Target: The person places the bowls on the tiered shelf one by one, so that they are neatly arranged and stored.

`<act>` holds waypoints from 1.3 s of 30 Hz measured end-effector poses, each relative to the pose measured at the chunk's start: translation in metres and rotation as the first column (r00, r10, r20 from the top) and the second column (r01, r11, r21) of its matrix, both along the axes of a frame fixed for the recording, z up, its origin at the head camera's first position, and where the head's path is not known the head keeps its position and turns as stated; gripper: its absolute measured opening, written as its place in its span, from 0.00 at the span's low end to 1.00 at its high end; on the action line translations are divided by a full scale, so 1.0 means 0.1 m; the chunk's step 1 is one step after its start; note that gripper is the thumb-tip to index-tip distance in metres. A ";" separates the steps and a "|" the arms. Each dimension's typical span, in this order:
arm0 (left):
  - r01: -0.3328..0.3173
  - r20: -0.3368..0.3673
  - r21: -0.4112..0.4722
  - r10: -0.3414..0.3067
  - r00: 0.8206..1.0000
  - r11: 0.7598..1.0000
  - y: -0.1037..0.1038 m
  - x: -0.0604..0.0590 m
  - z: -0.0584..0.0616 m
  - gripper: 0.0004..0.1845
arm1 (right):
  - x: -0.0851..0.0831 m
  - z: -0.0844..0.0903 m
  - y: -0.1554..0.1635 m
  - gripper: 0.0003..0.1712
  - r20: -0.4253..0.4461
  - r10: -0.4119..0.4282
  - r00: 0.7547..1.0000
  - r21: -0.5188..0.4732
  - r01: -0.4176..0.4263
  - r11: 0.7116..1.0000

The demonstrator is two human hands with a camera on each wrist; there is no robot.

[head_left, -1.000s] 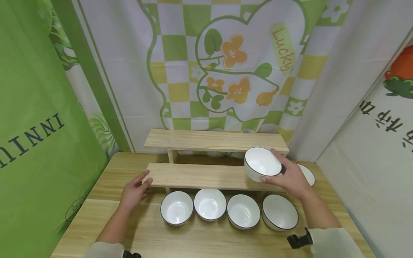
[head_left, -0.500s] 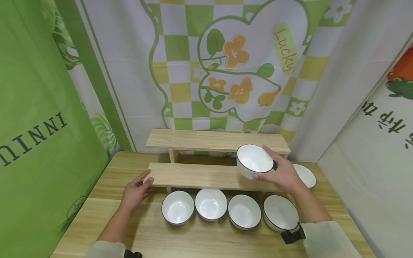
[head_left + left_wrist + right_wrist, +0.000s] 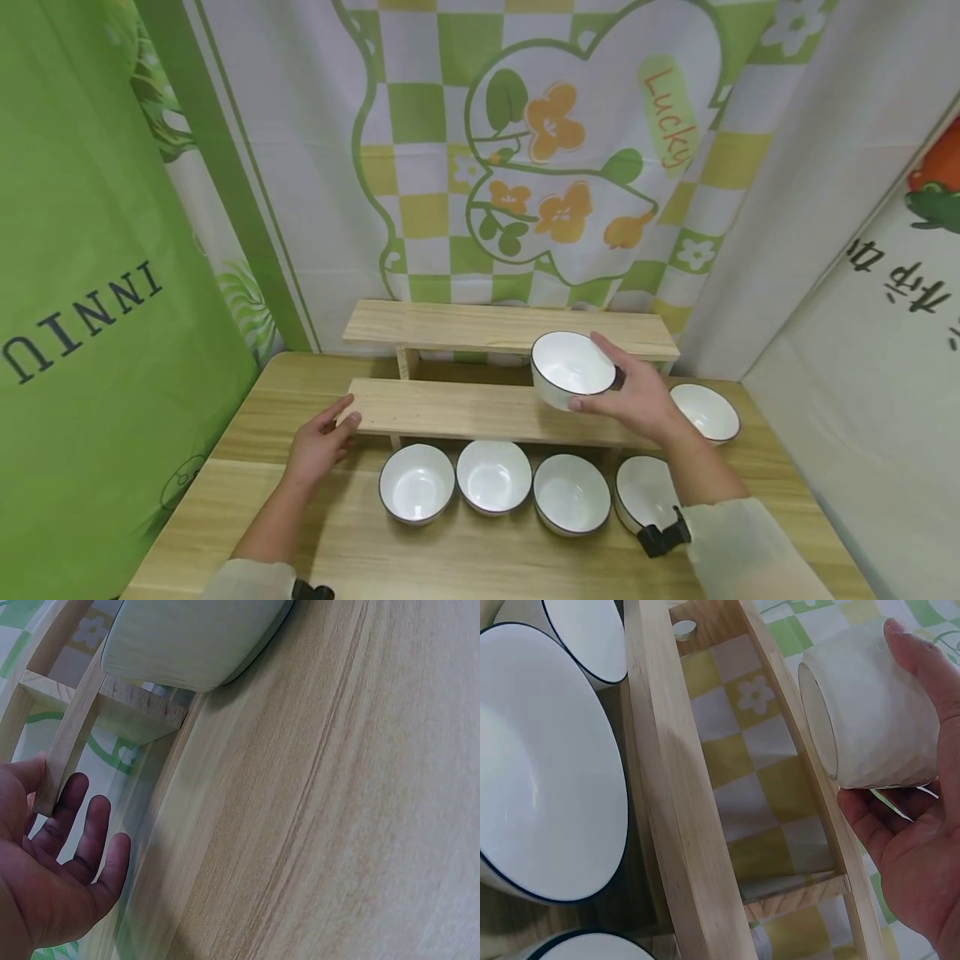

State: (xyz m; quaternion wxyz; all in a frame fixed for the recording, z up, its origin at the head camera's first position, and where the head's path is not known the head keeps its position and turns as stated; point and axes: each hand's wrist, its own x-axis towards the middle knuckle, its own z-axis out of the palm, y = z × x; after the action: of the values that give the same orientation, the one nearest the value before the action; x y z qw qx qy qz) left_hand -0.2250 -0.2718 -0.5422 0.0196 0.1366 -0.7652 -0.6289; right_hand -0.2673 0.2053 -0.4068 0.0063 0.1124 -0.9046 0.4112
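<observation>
Bowl [image 3: 573,367] drifts left in right hand [image 3: 633,396], now over lower board [image 3: 442,408], right of its middle! Thumb and fingers clamp bowl's right side; left hand [image 3: 318,446] pinches board's left end, spare fingers loose. Best keep bowl level, board steady, near bowls [image 3: 495,475] untouched.

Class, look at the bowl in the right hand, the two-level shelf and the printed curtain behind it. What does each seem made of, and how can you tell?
Bowl: probably glazed ceramic; white, smooth-looking inside, with a dark rim line. Shelf: pale wood, apparently unpainted; grain shows. Curtain: likely thin printed fabric; soft folds suggest it, though plastic sheeting is possible.
</observation>
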 end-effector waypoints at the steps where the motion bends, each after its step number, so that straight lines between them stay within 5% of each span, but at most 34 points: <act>1: -0.001 0.001 0.002 0.001 1.000 1.000 0.00 0.00 0.00 0.33 | -0.01 0.00 -0.01 0.67 -0.006 0.007 1.000 -0.002 -0.007 1.000; 17: 0.006 0.023 0.030 -0.007 1.000 1.000 0.00 0.01 0.03 0.36 | -0.12 0.13 -0.28 0.67 -0.008 0.032 0.999 0.025 -0.031 0.999; 26: 0.016 0.023 0.035 -0.017 1.000 0.999 0.06 0.08 0.24 0.34 | -0.19 0.17 -0.45 0.66 -0.056 0.048 0.997 -0.015 -0.049 0.999; 34: 0.009 0.018 0.029 -0.010 1.000 1.000 -0.02 0.00 0.01 0.36 | -0.23 0.20 -0.59 0.67 -0.032 0.072 0.997 -0.050 -0.074 0.996; 39: 0.006 0.011 0.014 -0.006 1.000 1.000 -0.01 -0.01 -0.01 0.36 | -0.29 0.22 -0.69 0.67 -0.041 0.076 0.996 -0.069 -0.079 0.994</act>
State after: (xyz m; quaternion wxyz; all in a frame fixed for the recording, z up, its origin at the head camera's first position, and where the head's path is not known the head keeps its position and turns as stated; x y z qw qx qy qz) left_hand -0.2262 -0.2731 -0.5432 0.0125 0.1379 -0.7613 -0.6335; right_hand -0.2959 0.1367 -0.3850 0.0115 0.1550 -0.8841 0.4406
